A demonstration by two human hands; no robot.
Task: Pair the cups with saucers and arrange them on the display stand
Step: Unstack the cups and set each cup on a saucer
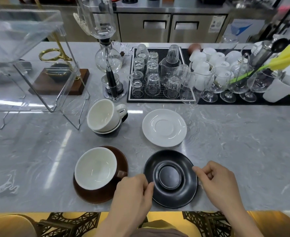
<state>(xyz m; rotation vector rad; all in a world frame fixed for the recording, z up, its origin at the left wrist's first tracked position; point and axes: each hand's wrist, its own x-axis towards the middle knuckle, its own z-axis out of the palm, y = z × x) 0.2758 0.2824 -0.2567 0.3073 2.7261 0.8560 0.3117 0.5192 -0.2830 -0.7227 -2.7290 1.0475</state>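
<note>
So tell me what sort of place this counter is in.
Most likely a cafe or coffee bar: a siphon coffee maker stands on the counter, upturned glasses drain on a bar mat, and steel under-counter fridges line the back.

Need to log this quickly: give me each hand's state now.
Left hand: pinching the black saucer at its left rim.
Right hand: pinching the same saucer's right rim.
</note>
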